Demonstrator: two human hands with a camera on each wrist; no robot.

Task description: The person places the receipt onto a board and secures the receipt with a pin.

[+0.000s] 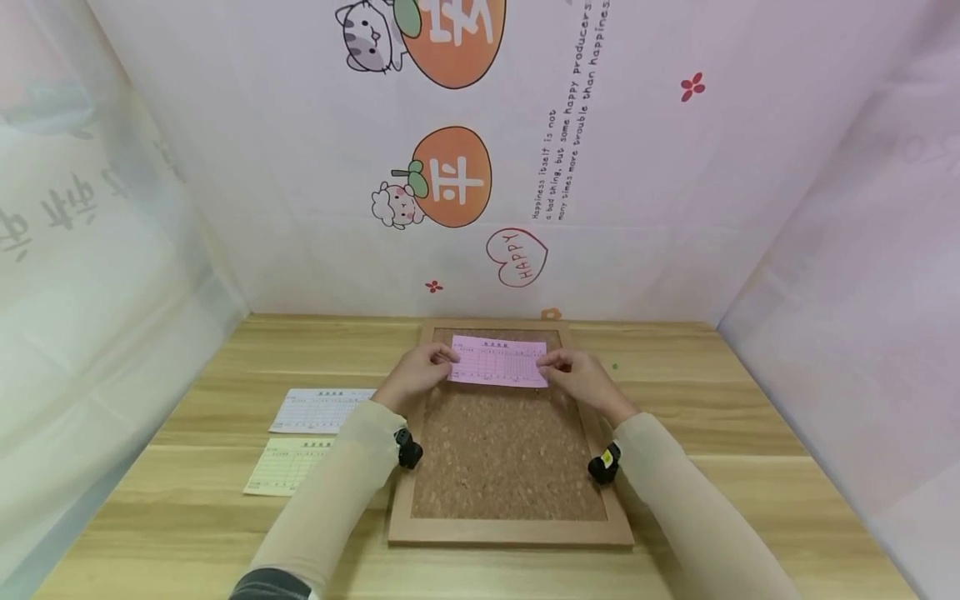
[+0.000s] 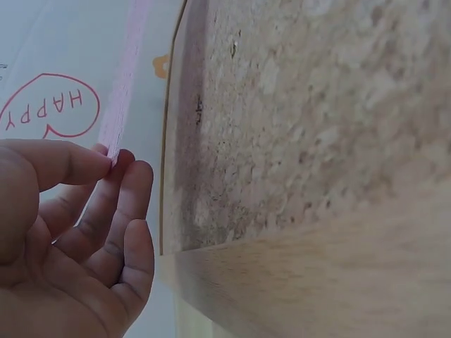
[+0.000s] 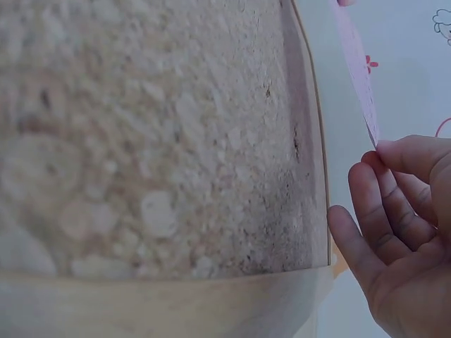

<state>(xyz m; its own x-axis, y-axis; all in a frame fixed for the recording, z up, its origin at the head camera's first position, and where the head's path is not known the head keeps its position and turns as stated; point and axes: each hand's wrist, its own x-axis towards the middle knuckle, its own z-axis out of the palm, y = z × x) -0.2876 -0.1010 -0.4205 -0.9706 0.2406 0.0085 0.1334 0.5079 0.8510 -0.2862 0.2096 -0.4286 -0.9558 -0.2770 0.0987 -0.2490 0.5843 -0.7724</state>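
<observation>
A pink printed form slip [image 1: 498, 362] is stretched between both hands above the far end of a wood-framed cork board [image 1: 510, 454]. My left hand [image 1: 422, 372] pinches its left edge between thumb and fingertip. At the opposite edge, the right hand [image 1: 577, 377] pinches it the same way. In the left wrist view the slip [image 2: 125, 77] appears nearly edge-on, raised off the cork [image 2: 324, 113]. The right wrist view also shows a gap between the slip [image 3: 358, 74] and the cork [image 3: 183, 141].
Left of the board, a white form slip [image 1: 318, 411] and a yellow-green one [image 1: 285, 467] lie on the wooden table [image 1: 750, 500], partly covered by the left sleeve. A small green speck [image 1: 615, 367] lies right of the board. A printed sheet wall [image 1: 622, 267] rises behind the table.
</observation>
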